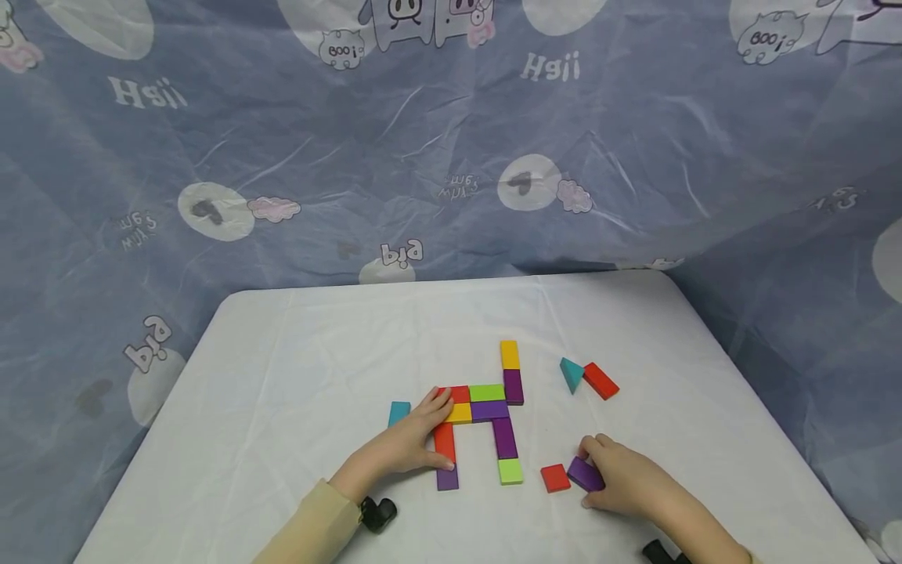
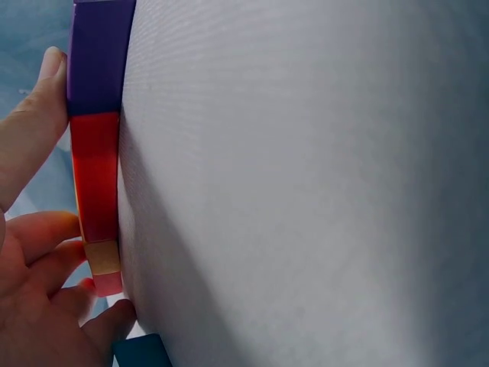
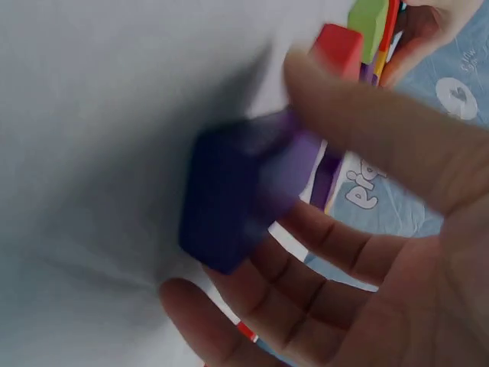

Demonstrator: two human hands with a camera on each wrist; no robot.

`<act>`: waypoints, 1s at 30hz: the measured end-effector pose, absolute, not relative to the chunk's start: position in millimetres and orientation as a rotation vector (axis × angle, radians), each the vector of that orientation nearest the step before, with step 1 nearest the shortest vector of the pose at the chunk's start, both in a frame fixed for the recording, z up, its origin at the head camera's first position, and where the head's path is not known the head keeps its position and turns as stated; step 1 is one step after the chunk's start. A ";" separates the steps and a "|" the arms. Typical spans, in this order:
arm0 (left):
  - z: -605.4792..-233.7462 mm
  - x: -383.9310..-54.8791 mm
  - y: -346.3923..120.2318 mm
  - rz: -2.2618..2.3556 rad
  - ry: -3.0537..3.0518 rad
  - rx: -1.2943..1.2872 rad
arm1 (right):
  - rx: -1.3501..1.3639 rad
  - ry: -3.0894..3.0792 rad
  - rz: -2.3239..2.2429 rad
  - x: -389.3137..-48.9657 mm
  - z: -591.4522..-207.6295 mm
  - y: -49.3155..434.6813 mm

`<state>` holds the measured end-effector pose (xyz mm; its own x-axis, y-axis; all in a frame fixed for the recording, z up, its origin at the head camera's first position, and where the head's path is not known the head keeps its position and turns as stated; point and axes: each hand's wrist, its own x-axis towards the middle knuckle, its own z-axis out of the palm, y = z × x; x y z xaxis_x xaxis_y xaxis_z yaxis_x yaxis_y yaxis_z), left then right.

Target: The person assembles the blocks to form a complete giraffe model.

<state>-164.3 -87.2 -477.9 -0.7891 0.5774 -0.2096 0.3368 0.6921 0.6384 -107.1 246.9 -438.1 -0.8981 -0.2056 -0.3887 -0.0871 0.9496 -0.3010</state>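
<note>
My left hand [image 1: 405,443] rests with extended fingers over the left part of a flat figure of coloured blocks. Its fingers lie on a red block [image 1: 461,394] and a yellow block [image 1: 461,413], and its thumb reaches the purple block [image 1: 447,479] under the upright red block [image 1: 445,442]. The left wrist view shows the thumb [image 2: 47,80] along that purple block's edge. On the right, my right hand [image 1: 625,476] pinches a loose purple block [image 1: 584,474] between thumb and fingers. A small red block [image 1: 555,479] lies just left of it.
Right of the figure's yellow-and-purple column [image 1: 513,385] lie a teal triangle [image 1: 571,375] and a red block [image 1: 601,381]. A teal block [image 1: 398,412] sits beyond my left wrist. White cloth [image 1: 317,352] covers the table; a printed blue curtain [image 1: 451,141] stands behind.
</note>
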 end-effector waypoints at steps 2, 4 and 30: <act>-478.7 -164.5 -86.4 0.831 2.508 0.714 | -0.210 2.694 -0.375 -105.9 -440.3 246.2; -479.3 -164.6 -85.8 0.832 2.508 0.717 | -0.197 2.705 -0.376 -105.7 -441.6 245.8; -477.1 -166.0 -87.9 0.843 2.496 0.719 | 0.104 2.976 -0.590 -291.0 -434.4 195.0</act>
